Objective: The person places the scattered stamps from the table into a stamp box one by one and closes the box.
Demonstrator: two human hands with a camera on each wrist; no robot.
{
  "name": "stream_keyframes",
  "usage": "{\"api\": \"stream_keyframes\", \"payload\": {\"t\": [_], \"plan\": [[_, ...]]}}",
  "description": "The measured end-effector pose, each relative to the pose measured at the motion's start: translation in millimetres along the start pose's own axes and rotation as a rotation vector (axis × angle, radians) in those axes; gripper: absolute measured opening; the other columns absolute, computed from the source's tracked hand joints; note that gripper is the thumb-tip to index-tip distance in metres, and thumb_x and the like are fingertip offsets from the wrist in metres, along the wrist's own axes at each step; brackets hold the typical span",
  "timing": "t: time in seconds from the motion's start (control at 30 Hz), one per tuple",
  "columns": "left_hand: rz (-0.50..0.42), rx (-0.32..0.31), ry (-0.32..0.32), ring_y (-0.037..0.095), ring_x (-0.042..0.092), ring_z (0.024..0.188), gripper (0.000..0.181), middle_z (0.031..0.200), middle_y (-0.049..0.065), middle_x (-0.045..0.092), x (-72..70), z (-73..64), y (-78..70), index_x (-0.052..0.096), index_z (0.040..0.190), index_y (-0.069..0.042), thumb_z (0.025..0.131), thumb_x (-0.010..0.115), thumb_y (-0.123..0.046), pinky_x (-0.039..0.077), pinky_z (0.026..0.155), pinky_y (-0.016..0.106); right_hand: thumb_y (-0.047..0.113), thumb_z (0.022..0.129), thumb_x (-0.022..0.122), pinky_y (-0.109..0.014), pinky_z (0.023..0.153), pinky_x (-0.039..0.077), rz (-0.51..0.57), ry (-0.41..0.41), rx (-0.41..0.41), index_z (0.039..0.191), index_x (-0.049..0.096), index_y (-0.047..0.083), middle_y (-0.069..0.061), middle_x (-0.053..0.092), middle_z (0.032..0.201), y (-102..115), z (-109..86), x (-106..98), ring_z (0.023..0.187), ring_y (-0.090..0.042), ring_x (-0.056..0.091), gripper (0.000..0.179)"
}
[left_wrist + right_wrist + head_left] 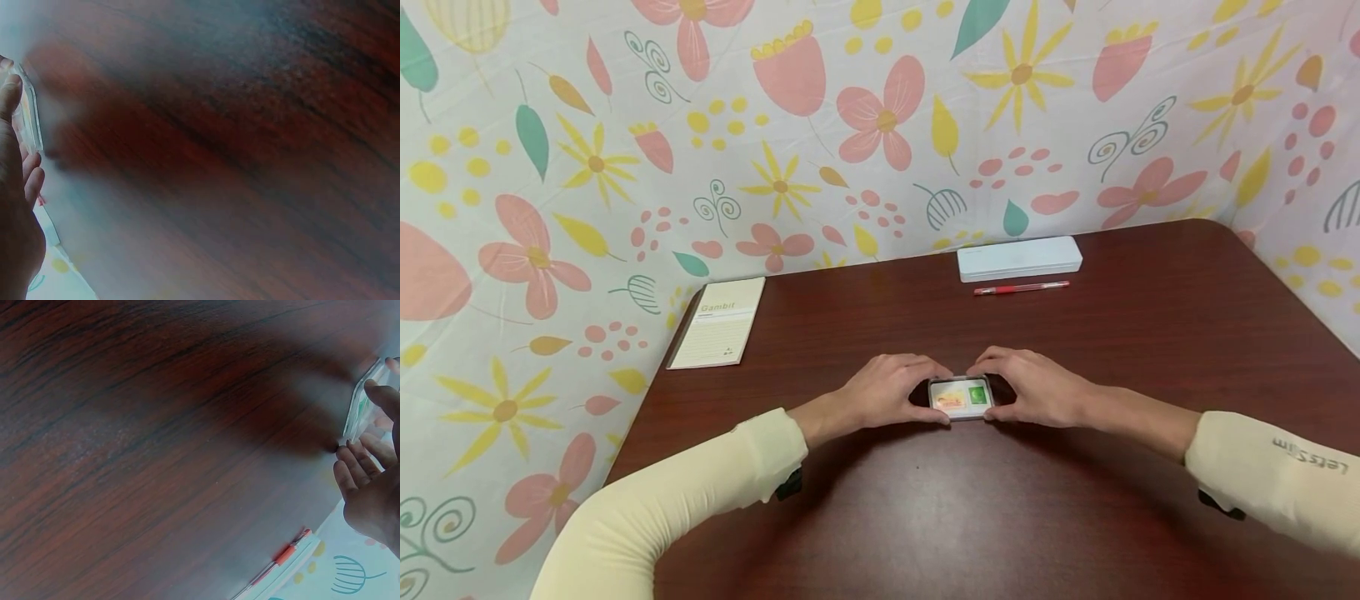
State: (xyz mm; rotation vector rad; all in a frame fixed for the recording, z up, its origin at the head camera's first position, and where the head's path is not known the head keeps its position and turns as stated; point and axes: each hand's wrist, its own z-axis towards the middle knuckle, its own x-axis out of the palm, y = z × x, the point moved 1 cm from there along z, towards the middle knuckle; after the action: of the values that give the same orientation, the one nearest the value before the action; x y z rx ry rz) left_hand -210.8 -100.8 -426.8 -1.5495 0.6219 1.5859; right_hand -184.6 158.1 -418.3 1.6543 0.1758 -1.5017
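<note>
A small flat case (960, 398) with clear edges lies in front of me at the middle of the table; an orange print and a green square show on its white face. My left hand (895, 390) grips its left end, thumb at the near edge and fingers at the far edge. At the opposite end my right hand (1036, 388) holds it the same way. In the right wrist view, the clear rim of the case (357, 403) shows by the thumb, close over the table. Only part of the left hand (17, 206) enters the left wrist view.
A cream notepad (718, 323) lies at the table's left edge. Toward the back stands a white pencil box (1020, 259), with a red pen (1021, 288) just in front of it. A flower-printed cloth (880, 125) hangs behind the dark wooden table (865, 325).
</note>
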Motion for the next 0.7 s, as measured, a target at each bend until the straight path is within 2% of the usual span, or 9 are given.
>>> {"api": "stream_keyframes", "payload": {"t": [0.7], "plan": [[0.045, 0.023, -0.019, 0.008, 0.07, 0.11, 0.063, 0.128, -0.005, 0.073, 1.5, -2.1, -4.1, 0.072, 0.135, -0.02, 0.089, 0.08, -0.062, 0.057, 0.087, 0.028, 0.013, 0.081, 0.094, -0.046, 0.091, 0.057, -0.028, -0.015, -0.011, 0.128, 0.072, 0.001, -0.007, 0.068, 0.124, 2.6, -2.4, 1.7, 0.109, -0.024, 0.068, 0.054]]}}
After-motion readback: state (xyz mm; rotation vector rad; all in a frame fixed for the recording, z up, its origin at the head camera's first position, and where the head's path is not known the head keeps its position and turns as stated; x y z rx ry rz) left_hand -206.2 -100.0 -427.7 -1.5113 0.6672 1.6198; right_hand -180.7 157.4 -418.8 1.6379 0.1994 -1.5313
